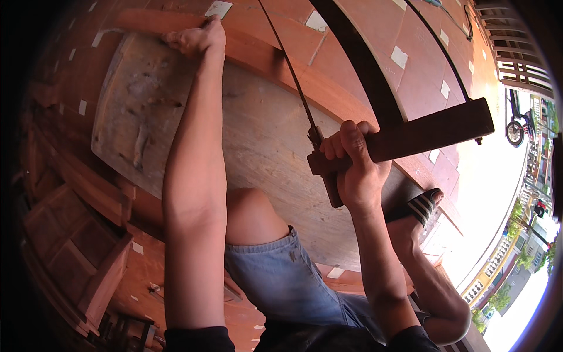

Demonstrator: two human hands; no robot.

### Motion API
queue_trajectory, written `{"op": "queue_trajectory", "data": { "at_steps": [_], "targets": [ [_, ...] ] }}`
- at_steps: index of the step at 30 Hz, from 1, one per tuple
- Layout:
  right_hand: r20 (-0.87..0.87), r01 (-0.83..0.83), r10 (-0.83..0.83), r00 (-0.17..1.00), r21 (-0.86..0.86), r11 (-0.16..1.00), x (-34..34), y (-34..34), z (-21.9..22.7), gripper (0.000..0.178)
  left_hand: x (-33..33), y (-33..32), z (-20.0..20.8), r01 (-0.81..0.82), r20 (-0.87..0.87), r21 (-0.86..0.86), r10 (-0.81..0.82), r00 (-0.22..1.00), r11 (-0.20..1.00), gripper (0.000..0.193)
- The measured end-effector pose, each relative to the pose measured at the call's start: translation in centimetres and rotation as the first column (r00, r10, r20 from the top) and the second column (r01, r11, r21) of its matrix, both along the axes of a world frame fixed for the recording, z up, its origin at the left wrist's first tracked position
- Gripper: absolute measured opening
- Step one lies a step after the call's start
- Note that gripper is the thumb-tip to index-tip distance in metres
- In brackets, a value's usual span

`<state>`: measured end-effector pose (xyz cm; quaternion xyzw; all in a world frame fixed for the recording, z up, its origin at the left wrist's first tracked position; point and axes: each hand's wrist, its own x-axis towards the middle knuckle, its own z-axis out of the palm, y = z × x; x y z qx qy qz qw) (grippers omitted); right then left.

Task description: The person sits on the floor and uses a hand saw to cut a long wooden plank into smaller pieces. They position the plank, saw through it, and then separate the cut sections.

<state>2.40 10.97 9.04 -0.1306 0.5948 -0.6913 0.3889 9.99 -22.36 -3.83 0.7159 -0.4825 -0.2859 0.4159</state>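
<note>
My right hand (363, 167) is wrapped around the dark wooden end bar of a frame saw (434, 129), near the joint with its blade. The thin toothed blade (287, 58) runs up and away past the top edge of the view. A long reddish wooden plank (252, 67) lies slantwise across a worn wooden board (270, 141). At the far left my left hand (199, 40) bears down on the plank, its fingers bent over the wood. Where the blade meets the plank, I cannot tell whether they touch.
My sandalled foot (425, 208) is by the plank's near right end, and my bent knee (255, 214) is over the board. Dark wooden furniture (76, 252) stands at the left. Reddish floor tiles with pale patches surround the board. A motorbike (516, 129) is outside at the right.
</note>
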Motion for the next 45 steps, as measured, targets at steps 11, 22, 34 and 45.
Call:
{"op": "queue_trajectory", "data": {
  "at_steps": [11,22,34,45],
  "targets": [
    [-0.041,-0.068,0.068,0.997,0.008,0.998,5.2,16.7,8.0,0.035,1.6,0.1,0.5,0.038,0.050,-0.001,-0.038,0.998,0.999,0.115],
    [-0.055,-0.033,0.031,0.998,-0.025,0.999,1.3,2.2,0.4,0.028,0.9,-0.5,0.1,-0.020,0.079,0.025,0.018,0.997,0.999,0.114],
    [-0.015,-0.037,0.036,0.999,-0.064,0.997,2.5,6.3,0.7,0.029,1.5,0.0,-0.3,-0.039,0.040,0.054,0.037,0.998,0.998,0.103],
    [-0.045,-0.079,0.078,0.996,-0.034,0.996,3.7,12.3,4.4,0.033,1.6,-0.4,0.1,-0.087,0.132,0.036,0.082,0.988,0.996,0.109]
  ]
}}
